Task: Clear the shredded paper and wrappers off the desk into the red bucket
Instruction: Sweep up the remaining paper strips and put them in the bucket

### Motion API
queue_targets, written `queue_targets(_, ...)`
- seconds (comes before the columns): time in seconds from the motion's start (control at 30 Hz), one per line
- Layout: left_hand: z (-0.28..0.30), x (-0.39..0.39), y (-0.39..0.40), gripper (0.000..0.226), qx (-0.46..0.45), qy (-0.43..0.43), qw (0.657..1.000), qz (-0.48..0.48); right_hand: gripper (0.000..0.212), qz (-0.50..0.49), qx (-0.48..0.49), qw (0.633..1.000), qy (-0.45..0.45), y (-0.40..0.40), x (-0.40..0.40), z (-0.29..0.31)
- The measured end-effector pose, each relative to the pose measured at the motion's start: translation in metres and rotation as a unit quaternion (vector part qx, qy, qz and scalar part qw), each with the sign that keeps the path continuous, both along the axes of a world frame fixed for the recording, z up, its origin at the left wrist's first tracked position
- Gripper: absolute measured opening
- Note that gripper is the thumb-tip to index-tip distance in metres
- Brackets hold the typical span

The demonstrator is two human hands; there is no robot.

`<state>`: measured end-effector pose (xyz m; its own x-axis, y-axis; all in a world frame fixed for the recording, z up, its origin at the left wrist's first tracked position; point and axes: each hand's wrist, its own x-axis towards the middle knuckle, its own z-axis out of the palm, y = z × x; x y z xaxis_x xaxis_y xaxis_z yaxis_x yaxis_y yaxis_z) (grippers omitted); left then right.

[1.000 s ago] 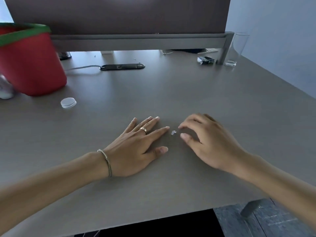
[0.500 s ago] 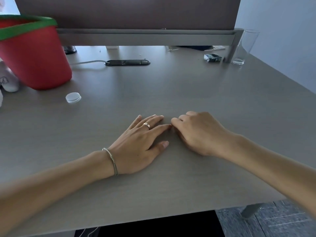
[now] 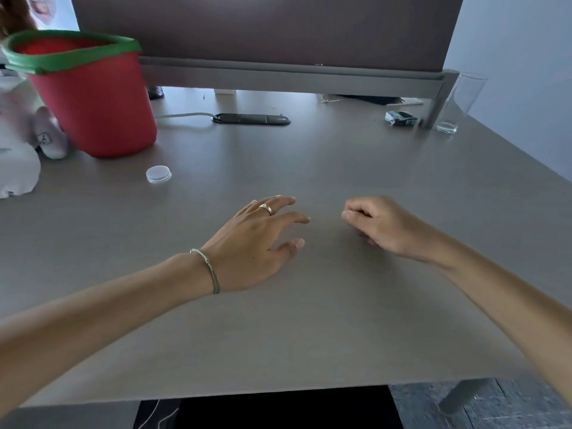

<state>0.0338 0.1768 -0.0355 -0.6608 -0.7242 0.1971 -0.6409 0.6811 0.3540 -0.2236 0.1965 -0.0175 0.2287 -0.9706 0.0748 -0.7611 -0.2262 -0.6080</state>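
The red bucket (image 3: 102,113) with a green rim stands at the back left of the grey desk (image 3: 309,329). White crumpled paper or wrappers (image 3: 17,171) lie at the left edge beside it. My left hand (image 3: 257,239) rests flat on the desk middle, fingers spread and holding nothing. A hand's width to its right, my right hand (image 3: 383,224) is raised slightly with fingers curled against the thumb. The small white scrap seen earlier between the hands is gone from the desk, hidden in that pinch.
A clear bottle cap (image 3: 158,174) lies in front of the bucket. A dark flat device (image 3: 250,119) on a cable, a small dark pack (image 3: 400,118) and a drinking glass (image 3: 458,103) sit at the back. A dark panel (image 3: 263,29) walls off the far side.
My right hand closed over the small white scrap next to my left fingertips, then drew back to the right with fingers curled. The scrap no longer lies on the desk.
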Motion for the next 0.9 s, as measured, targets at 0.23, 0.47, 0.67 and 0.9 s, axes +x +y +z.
queue_targets(0.23, 0.008, 0.025, -0.02, 0.041, -0.003, 0.005, 0.997, 0.071, 0.04, 0.032, -0.021, 0.998, 0.042, -0.042, 0.033, 0.013)
queue_targets(0.47, 0.039, 0.088, -0.049, 0.042, -0.029, -0.008, 0.983, 0.181, 0.038, 0.116, -0.112, 0.975, 0.153, -0.098, 0.121, 0.056)
queue_targets(0.67, 0.08, 0.151, -0.084, 0.043, -0.075, -0.004, 0.96, 0.27, 0.037, 0.127, -0.184, 0.971, 0.087, -0.156, 0.197, 0.097)
queue_targets(0.9, 0.13, 0.208, -0.121, 0.043, -0.105, -0.005, 0.933, 0.343, 0.035, 0.097, -0.23, 0.968, 0.017, -0.233, 0.264, 0.137)
